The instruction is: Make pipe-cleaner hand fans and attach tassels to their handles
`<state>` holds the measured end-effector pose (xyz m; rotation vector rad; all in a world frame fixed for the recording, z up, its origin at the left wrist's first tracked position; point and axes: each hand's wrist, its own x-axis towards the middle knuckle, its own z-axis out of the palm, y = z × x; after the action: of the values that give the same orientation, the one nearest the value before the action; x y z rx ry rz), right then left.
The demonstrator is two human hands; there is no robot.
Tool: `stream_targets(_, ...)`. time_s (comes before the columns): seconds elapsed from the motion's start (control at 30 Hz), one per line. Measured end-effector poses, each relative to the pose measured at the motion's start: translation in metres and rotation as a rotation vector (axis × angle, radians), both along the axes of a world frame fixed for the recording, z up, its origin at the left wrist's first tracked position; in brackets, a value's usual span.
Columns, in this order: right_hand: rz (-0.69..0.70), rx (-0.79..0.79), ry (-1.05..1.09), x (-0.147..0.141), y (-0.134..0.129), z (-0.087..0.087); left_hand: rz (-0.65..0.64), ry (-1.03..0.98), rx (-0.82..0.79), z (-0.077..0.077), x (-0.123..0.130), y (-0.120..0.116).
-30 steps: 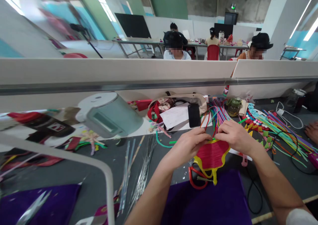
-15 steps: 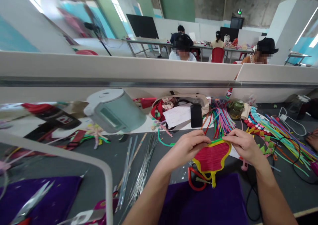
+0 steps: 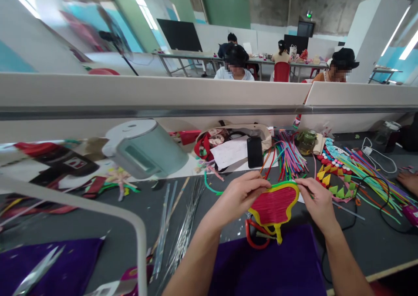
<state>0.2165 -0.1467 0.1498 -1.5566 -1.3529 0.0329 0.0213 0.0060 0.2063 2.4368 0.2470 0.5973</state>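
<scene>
Both hands hold a pipe-cleaner craft piece [image 3: 273, 205] up by its top edge. It has a red filled middle, a yellow outline, a green strip along the top and a yellow stem-like end at the bottom. My left hand [image 3: 246, 193] is closed in a pinch at its upper left corner. At the upper right corner, the thumb and fingers of my right hand [image 3: 315, 196] pinch the edge. Just below the piece, red scissor handles [image 3: 256, 235] show beside a purple mat [image 3: 261, 270] on the dark tabletop.
Bundled colored pipe cleaners [image 3: 290, 154] lie beyond my hands, near a black phone [image 3: 254, 152] and a green jar [image 3: 306, 141]. Thin wires [image 3: 186, 230], a pale green box-like container [image 3: 146, 150] and metal scissors [image 3: 37, 274] are leftward. A white bent tube [image 3: 140, 226] crosses the left foreground.
The view has shifted slightly, so most things sit further left. My hands keep their pinch on the craft piece, whose red face now shows a little flatter.
</scene>
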Motion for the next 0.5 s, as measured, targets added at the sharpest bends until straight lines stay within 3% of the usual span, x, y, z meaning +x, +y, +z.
stream_targets(0.27, -0.181, 0.079, 0.145, -0.017, -0.002, -0.023, 0.016, -0.018, -0.006, -0.007, 0.000, 0.003)
stream_targets(0.5, -0.240, 0.059, 0.292, -0.036, -0.001, -0.043, 0.037, -0.041, -0.051, -0.008, -0.001, 0.005)
